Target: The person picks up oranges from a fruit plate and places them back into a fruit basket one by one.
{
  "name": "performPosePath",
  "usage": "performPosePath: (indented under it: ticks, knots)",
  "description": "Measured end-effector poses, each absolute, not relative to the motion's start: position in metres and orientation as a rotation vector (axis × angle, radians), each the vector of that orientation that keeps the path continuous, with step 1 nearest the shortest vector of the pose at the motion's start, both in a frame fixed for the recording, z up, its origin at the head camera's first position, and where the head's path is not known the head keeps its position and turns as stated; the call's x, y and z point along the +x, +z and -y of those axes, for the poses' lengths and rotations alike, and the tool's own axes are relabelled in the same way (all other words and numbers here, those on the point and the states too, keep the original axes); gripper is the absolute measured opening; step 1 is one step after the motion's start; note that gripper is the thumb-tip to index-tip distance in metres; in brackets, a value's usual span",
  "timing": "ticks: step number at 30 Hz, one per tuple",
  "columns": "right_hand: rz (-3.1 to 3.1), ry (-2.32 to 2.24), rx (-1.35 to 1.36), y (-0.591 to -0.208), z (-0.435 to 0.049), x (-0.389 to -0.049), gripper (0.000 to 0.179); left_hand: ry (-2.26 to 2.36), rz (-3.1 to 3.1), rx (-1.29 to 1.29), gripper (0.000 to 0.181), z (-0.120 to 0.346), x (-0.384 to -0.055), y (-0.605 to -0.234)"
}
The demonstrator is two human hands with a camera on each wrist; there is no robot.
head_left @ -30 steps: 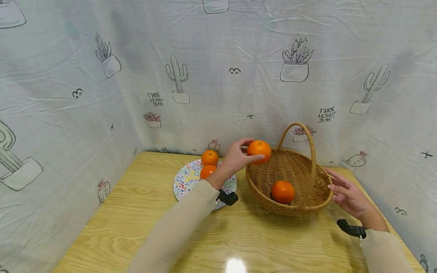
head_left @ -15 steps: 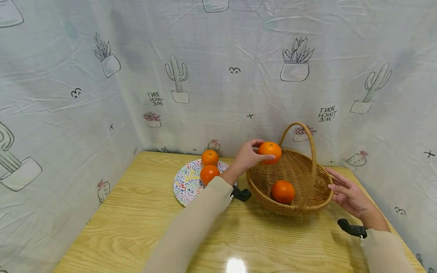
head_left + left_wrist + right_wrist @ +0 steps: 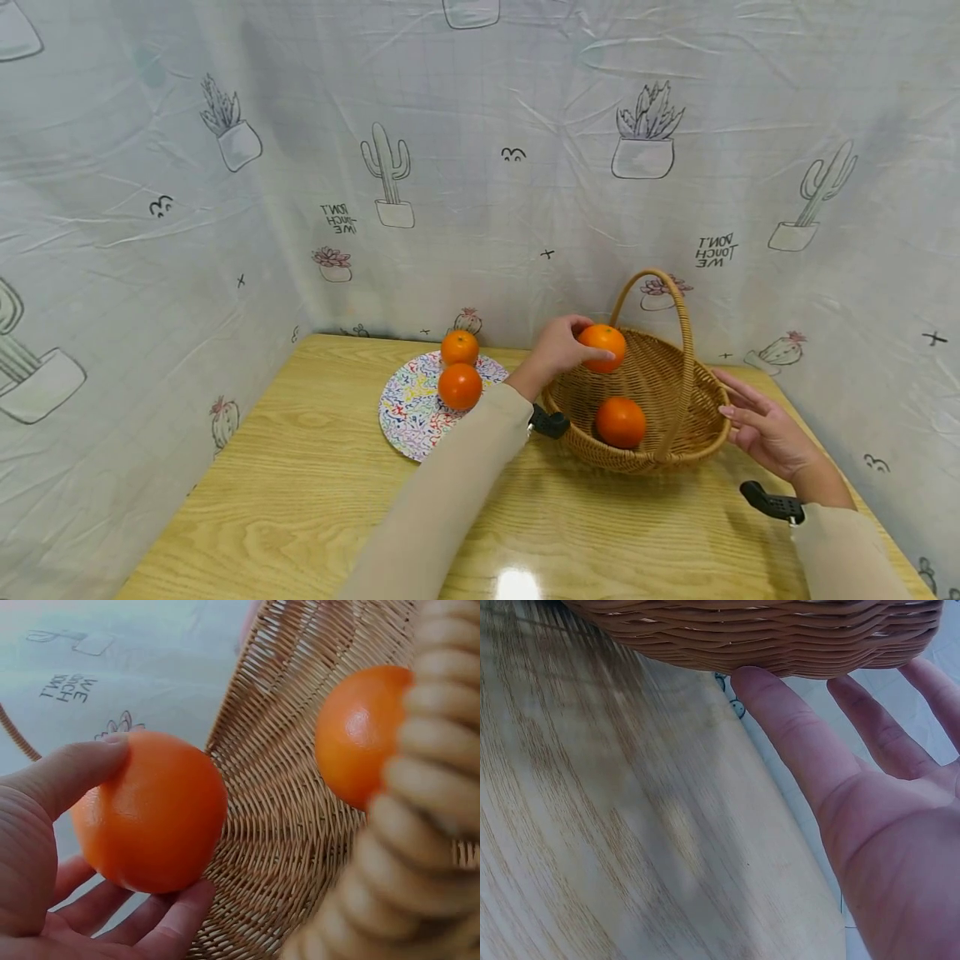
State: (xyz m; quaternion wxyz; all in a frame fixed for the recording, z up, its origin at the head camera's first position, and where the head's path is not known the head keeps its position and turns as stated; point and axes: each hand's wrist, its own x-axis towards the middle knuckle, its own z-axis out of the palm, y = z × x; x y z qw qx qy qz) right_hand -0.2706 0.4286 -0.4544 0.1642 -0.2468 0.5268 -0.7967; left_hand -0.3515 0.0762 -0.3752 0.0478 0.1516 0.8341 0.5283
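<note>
While in left hand's (image 3: pixel 560 344) grip, orange (image 3: pixel 604 347) now lower, right hand (image 3: pixel 774 438) loose against basket (image 3: pixel 651 375)

The bench (image 3: pixel 300 483) has a yellowish wood-grain top, glossy with reflected light at six o'clock. A round, multicoloured patterned plate (image 3: pixel 405 408) lies toward eleven o'clock; a wicker basket (image 3: pixel 652 375) sits toward two.

A person's left hand (image 3: pixel 30 847) grips a round, glossy orange fruit (image 3: pixel 154 814), thumb over its top and fingers beneath, by the edge of a tan woven wicker basket (image 3: pixel 262 817). Inside the basket sits a second round orange fruit (image 3: pixel 360 735), partly hidden by the basket's thick, spirally wrapped cane band (image 3: pixel 405 855). Beyond the basket is a pale sheet with printed line drawings (image 3: pixel 157 660).
</note>
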Motion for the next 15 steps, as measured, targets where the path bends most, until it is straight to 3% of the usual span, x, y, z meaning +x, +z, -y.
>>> performPosePath:
  ticks: [15]
  knots:
    - [-1.493,-2.277,-0.710,-0.454,-0.426,-0.266,0.065,1.074,-2.775,0.432,0.063,-0.096,-0.352,-0.371]
